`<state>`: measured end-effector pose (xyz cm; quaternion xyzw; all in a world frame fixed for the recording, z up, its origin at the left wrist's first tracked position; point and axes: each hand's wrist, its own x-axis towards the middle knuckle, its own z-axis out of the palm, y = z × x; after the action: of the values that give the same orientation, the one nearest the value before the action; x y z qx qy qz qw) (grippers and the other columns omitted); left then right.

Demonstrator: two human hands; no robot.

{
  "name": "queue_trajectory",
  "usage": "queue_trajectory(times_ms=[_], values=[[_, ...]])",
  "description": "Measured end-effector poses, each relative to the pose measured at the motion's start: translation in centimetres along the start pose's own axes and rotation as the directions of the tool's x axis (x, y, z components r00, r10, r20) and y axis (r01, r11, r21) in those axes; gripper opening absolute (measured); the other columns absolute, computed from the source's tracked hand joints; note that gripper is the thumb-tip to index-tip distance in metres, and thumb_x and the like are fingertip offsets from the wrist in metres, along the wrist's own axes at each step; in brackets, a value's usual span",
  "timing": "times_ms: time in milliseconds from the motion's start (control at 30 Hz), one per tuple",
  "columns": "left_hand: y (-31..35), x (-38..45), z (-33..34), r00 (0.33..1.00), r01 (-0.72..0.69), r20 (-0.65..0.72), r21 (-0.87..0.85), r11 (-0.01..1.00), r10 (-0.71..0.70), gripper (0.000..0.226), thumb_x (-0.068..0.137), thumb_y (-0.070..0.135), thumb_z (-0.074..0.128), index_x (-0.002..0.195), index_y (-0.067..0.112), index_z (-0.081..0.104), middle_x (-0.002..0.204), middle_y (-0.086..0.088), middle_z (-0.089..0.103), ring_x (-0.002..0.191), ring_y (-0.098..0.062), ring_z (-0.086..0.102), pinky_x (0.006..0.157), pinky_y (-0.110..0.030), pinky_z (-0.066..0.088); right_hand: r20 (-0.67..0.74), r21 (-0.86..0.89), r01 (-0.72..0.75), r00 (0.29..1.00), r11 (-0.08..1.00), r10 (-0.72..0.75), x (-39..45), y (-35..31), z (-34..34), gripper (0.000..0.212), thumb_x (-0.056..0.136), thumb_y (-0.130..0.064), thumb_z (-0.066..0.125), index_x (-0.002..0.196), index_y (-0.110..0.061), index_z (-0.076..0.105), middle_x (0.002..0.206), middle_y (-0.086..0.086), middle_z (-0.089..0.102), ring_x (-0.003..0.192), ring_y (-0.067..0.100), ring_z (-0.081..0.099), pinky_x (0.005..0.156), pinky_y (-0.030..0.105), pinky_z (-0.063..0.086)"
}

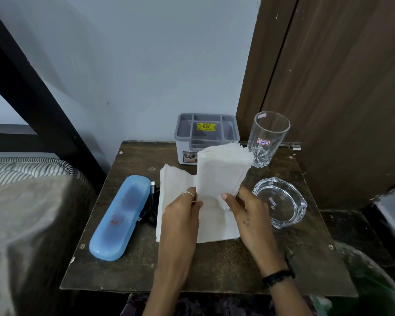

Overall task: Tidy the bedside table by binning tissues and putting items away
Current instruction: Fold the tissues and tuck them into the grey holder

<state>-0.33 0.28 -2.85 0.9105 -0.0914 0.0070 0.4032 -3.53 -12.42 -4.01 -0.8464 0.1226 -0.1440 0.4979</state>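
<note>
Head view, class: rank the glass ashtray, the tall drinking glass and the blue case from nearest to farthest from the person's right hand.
1. Glass ashtray: just right of the right hand.
2. Tall drinking glass: behind the ashtray, at the table's back right.
3. Blue case: far left, beyond the left hand and the tissues.

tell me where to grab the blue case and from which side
Grip the blue case across its narrow middle from above. It lies flat and long on the table, and its left side is bare; the black cable crowds its right. Both hands are on tissues now.
</note>
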Motion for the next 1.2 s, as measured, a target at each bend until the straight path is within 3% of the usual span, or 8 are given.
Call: queue_trajectory(times_ms=[100,233,433,600,700,833,1067,1200], values=[[0.1,0.4,-0.2,0.999,-0.007,-0.040,-0.008,1.000,0.007,0.018,0.089,0.014,0.055,0.106,0.015,0.061,0.099,0.002,0.065,0.079,-0.004,0.049,0.060,-0.006,0.035,-0.036,0.072,-0.037,0.999,0.997,0.039,-0.2,-0.4,0.1,0.012,0.090,-0.026,0.056,0.101,-0.029,0.061,0.091,-0.020,0.067,0.085,0.001,0.064,0.074,0.034,0.058],[1.1,1.9,-1.6,0.997,-0.023,-0.068,-0.035,0.999,0.021,0.013,0.088,0.017,0.057,0.100,0.017,0.063,0.090,0.010,0.057,0.078,-0.005,0.053,0.060,-0.006,0.036,-0.088,0.163,-0.058,0.993,0.985,0.073,1.3,-1.4,-0.6,0.014,0.086,-0.017,0.063,0.090,-0.030,0.063,0.088,-0.013,0.071,0.083,0.004,0.067,0.080,0.035,0.057],[4.2,8.1,-3.8,0.973,-0.140,-0.185,-0.006,0.990,0.136,0.011,0.086,0.013,0.059,0.078,0.018,0.053,0.078,0.007,0.057,0.066,-0.008,0.049,0.059,0.003,0.036,-0.165,0.164,0.100,0.984,0.981,-0.072,7.6,-4.4,-1.4,0.011,0.088,-0.013,0.060,0.085,-0.023,0.062,0.082,-0.011,0.067,0.082,0.007,0.066,0.076,0.027,0.056],[4.6,13.1,-3.3,0.956,-0.155,-0.248,0.026,0.988,0.157,0.008,0.087,0.014,0.057,0.086,0.006,0.060,0.091,-0.007,0.066,0.078,-0.023,0.059,0.067,-0.028,0.045,-0.240,-0.071,0.204,0.947,0.976,-0.215,12.7,-5.1,-0.7,0.005,0.088,-0.013,0.060,0.088,-0.009,0.063,0.087,0.007,0.068,0.082,0.018,0.065,0.074,0.033,0.057],[3.7,14.9,-2.1,0.952,-0.152,-0.258,0.062,0.986,0.163,0.007,0.085,0.014,0.059,0.080,0.008,0.059,0.091,-0.010,0.064,0.077,-0.023,0.056,0.064,-0.030,0.040,-0.251,-0.200,0.190,0.938,0.961,-0.238,14.0,-4.2,-0.1,0.010,0.086,-0.013,0.064,0.095,-0.010,0.065,0.089,0.008,0.068,0.086,0.020,0.063,0.075,0.036,0.056],[2.9,15.9,-1.0,0.953,-0.167,-0.234,0.124,0.978,0.193,0.007,0.083,0.008,0.060,0.077,0.004,0.059,0.085,-0.012,0.064,0.077,-0.026,0.058,0.067,-0.041,0.051,-0.239,-0.267,0.150,0.947,0.952,-0.216,15.1,-3.2,0.4,0.011,0.083,-0.014,0.067,0.093,-0.013,0.065,0.088,0.009,0.066,0.086,0.023,0.060,0.074,0.038,0.054],[3.2,15.5,-1.0,0.946,-0.177,-0.227,0.233,0.956,0.230,0.006,0.081,0.006,0.063,0.077,0.002,0.062,0.075,-0.006,0.049,0.087,-0.031,0.050,0.071,-0.042,0.043,-0.142,-0.376,0.131,0.970,0.917,-0.197,16.0,-3.9,0.1,0.009,0.080,-0.007,0.067,0.079,-0.012,0.059,0.080,0.007,0.065,0.084,0.028,0.059,0.068,0.040,0.054],[3.2,15.3,-1.4,0.955,-0.158,-0.193,0.311,0.937,0.225,0.012,0.083,0.014,0.062,0.086,0.002,0.061,0.083,-0.002,0.041,0.099,-0.028,0.040,0.070,-0.036,0.030,-0.120,-0.269,0.120,0.980,0.956,-0.157,16.0,-4.3,-0.4,0.007,0.084,-0.015,0.064,0.087,-0.009,0.063,0.071,0.002,0.061,0.066,0.018,0.058,0.057,0.029,0.047]])
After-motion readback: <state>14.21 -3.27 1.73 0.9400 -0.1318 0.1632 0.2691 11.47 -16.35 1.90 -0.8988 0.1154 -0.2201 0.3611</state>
